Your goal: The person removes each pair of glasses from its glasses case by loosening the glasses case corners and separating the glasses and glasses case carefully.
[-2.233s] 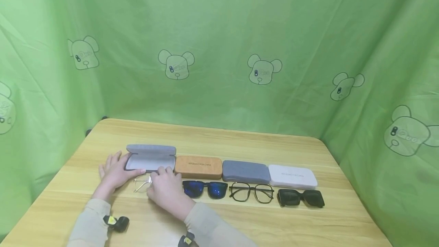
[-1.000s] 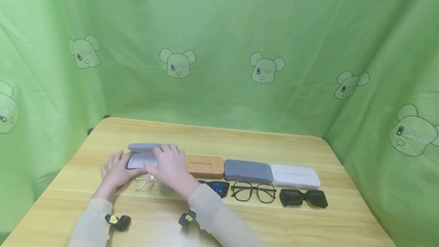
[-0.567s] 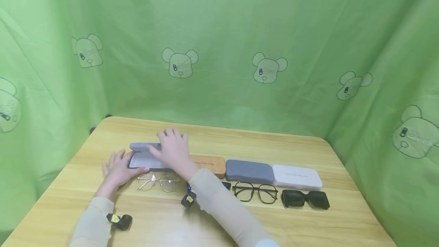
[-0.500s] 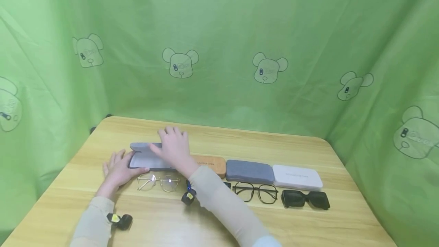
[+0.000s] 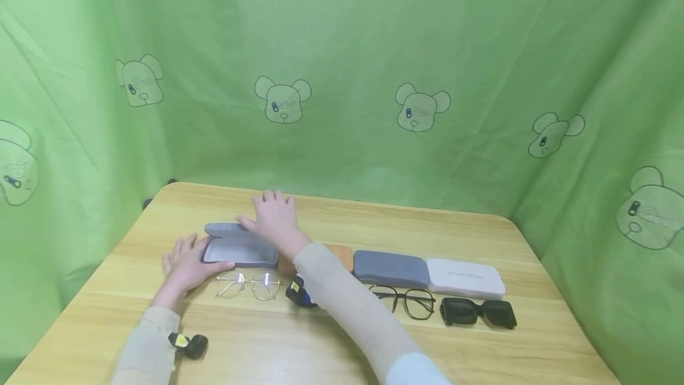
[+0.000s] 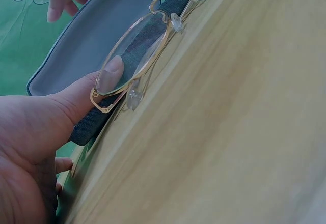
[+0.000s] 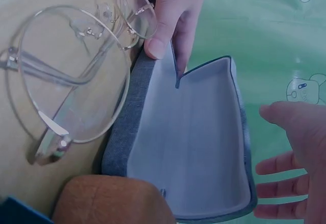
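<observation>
A grey glasses case stands open on the table, its pale inside showing and its lid tipped back. My left hand holds the case at its left end, thumb along the front edge and fingers round the side. Over the right end of the lid my right hand reaches out with fingers spread, holding nothing. In the right wrist view its fingers are just behind the lid's edge. Gold-rimmed glasses lie in front of the case. In the left wrist view my thumb shows through one lens.
To the right stand a closed orange case, a closed blue-grey case and a closed white case. Black-rimmed glasses and black sunglasses lie before them. My right sleeve covers most of the blue sunglasses. Green curtains surround the table.
My right hand has left the gold-rimmed glasses, which now lie uncovered, and moved up and back over the case to behind its lid. The left hand stays at the case.
</observation>
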Available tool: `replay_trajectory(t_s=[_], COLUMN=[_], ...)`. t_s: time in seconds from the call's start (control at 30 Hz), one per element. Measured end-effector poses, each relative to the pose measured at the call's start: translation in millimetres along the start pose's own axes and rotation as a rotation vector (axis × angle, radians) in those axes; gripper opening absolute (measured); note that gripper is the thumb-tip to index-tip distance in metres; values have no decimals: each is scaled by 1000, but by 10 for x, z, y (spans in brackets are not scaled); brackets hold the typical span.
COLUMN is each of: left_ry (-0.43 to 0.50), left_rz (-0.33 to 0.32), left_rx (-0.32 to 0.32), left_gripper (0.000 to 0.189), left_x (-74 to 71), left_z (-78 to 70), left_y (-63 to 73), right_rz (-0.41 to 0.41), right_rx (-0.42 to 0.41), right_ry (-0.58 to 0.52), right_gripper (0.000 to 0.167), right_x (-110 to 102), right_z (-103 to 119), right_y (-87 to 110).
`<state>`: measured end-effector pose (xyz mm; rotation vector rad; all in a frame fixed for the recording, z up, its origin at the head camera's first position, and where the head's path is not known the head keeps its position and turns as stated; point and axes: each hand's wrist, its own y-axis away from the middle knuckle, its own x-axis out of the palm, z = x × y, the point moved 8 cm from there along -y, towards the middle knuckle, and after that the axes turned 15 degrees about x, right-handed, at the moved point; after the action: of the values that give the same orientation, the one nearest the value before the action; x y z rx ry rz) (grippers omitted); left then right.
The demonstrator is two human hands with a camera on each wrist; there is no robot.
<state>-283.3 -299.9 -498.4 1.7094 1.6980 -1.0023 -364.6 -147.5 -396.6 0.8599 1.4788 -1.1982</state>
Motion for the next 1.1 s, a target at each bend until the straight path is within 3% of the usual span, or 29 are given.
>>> replay_trajectory(t_s=[0.17,0.33,0.6,0.87,1.1], left_ry=[7,10,14,21,-14], left_rz=[-1,-1,-8,8,-7], left_rx=[-4,-5,-2,29,36], left_gripper=[106,106,106,104,104], left_x=[8,16,13,-9,-33], left_z=[-9,3,8,9,36], left_y=[6,2,-7,-15,10], right_rz=[56,116,312,351,426], right_rx=[-23,-65,-63,-102,-189], right_ry=[3,-61,-228,-269,-312], right_gripper=[76,78,80,75,65], right_x=[111,230,400,425,465], right_z=[29,63,54,72,124], right_y=[-13,-11,24,61,110])
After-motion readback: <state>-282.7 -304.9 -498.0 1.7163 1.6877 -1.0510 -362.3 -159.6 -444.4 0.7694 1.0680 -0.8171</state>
